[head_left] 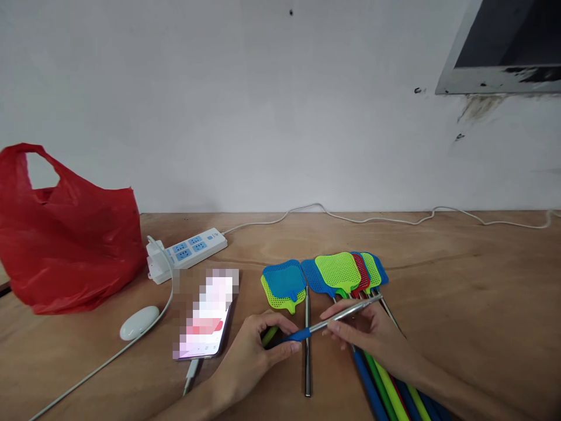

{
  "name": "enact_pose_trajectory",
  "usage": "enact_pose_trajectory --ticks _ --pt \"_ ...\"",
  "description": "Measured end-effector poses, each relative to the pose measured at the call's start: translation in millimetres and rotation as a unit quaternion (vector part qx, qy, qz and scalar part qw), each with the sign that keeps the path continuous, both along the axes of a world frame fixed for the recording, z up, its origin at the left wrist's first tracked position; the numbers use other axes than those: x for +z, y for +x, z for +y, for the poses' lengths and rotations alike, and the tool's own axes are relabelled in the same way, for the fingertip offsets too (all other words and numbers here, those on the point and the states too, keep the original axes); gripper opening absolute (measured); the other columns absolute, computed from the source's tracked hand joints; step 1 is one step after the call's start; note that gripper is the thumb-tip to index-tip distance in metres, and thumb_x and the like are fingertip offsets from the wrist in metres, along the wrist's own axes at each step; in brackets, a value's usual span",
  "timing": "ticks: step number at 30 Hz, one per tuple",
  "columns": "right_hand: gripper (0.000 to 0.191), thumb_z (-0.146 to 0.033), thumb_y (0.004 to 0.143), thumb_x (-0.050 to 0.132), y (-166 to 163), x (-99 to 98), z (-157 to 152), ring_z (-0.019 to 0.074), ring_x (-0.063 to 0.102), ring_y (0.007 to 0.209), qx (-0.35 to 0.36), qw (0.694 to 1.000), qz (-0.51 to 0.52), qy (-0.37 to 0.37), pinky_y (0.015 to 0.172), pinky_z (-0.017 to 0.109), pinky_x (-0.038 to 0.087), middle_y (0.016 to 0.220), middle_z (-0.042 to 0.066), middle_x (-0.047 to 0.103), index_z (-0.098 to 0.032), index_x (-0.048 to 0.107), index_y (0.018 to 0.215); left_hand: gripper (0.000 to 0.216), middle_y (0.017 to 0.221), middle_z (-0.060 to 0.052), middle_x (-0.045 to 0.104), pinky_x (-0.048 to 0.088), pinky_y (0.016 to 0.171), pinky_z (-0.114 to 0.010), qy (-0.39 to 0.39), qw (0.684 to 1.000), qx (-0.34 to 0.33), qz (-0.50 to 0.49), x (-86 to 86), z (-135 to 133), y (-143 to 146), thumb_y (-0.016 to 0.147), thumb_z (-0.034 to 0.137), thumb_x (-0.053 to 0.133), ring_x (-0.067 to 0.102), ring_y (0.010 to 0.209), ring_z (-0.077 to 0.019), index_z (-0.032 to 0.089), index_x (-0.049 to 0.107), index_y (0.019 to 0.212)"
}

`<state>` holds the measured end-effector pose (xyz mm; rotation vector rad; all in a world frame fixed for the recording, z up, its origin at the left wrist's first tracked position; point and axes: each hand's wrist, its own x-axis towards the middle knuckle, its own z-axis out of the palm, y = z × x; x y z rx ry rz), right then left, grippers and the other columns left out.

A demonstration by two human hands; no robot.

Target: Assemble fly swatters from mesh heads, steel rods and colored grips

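My left hand (252, 356) is closed round a blue handle (300, 335), and a bit of green shows between its fingers. From the blue part a metal rod (350, 311) slants up to the right. My right hand (372, 330) pinches this rod near its far end. Beneath it, another metal rod (307, 362) lies on the table. Just beyond my hands are a blue fly swatter head (286, 279) and a yellow-green swatter head (278, 303), partly overlapping. Right of them lies a row of several fly swatters (339, 272), their coloured handles (380, 380) partly under my right forearm.
A lit phone (208, 316) with a charging cable lies left of my hands. Behind it is a white power strip (193, 248), its cord running along the wall. A white mouse-shaped object (139, 323) and a red plastic bag (74, 234) are farther left on the wooden table (473, 304).
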<state>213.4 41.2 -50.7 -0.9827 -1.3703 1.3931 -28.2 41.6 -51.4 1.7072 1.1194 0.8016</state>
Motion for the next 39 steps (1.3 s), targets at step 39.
enact_pose_trajectory --ticks 39 --pt "0.027 -0.039 0.1 0.05 11 10.1 -3 0.0139 0.05 0.052 -0.071 0.927 -0.22 0.295 0.049 0.025 0.039 0.064 -0.002 0.056 -0.023 0.065 0.085 0.047 0.112 -0.01 0.063 0.054 0.078 -0.041 0.287 0.898 0.003 0.335 0.6 2 -13 0.075 0.002 0.045 0.065 0.095 -0.0293 0.022 0.056 0.116"
